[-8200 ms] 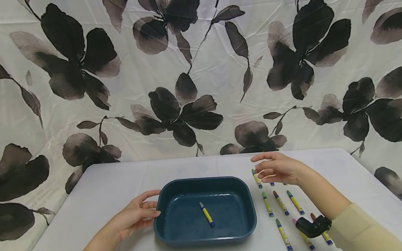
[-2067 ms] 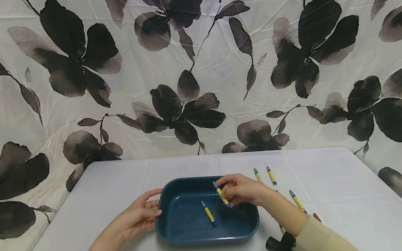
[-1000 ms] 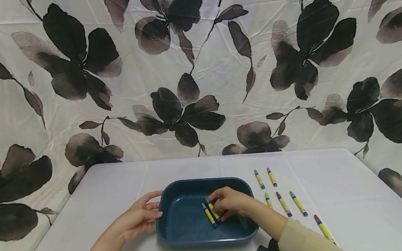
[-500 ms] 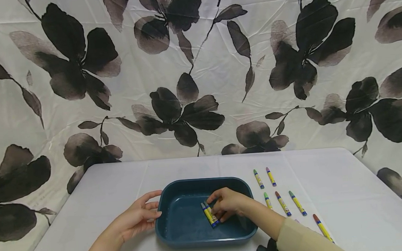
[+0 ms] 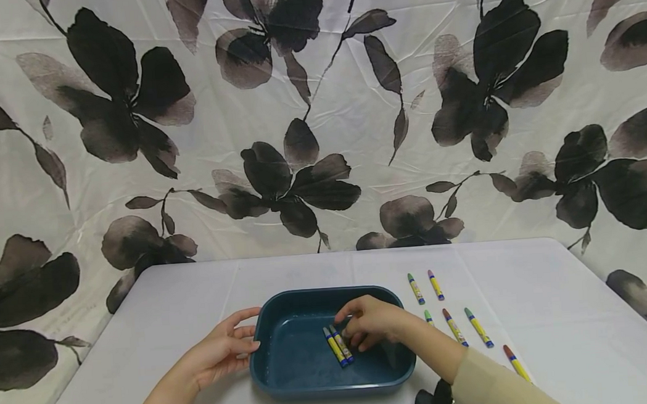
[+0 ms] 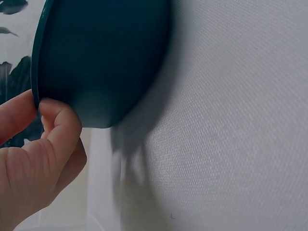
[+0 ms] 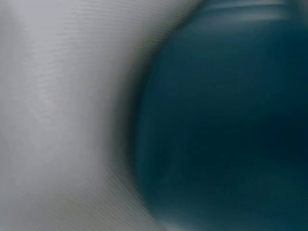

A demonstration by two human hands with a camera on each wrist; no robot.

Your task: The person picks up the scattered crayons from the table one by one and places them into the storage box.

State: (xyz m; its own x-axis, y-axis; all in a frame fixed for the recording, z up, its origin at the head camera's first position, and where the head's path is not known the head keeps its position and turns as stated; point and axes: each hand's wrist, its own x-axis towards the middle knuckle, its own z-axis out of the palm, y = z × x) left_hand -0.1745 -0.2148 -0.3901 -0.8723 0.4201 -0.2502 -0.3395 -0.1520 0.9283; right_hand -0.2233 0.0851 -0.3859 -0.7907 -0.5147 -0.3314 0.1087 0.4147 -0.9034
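A dark teal rectangular dish (image 5: pixel 290 377) stands on the white table. My left hand (image 5: pixel 221 349) pinches its left rim; the left wrist view shows the thumb and a bent finger (image 6: pixel 62 122) on either side of the rim. Inside the dish, two yellow-wrapped crayons lie side by side: a grey-tipped left crayon (image 5: pixel 334 346) and a right crayon (image 5: pixel 342 345). Just right of them, over the dish floor, my right hand (image 5: pixel 372 321) has loosely bent fingers and holds nothing visible. The right wrist view shows only the blurred dish wall (image 7: pixel 216 120), not the hand.
More crayons lie in rows right of the dish, among them a green crayon (image 5: pixel 416 288), a pink crayon (image 5: pixel 436 285) and a red-brown crayon (image 5: pixel 515 363). The right forearm hides part of the rows. A black wrist device (image 5: pixel 438 399) hangs under the sleeve.
My right hand has brought a second crayon into the dish, laid it against the first, let go and lifted slightly up and right. My left hand stays on the rim.
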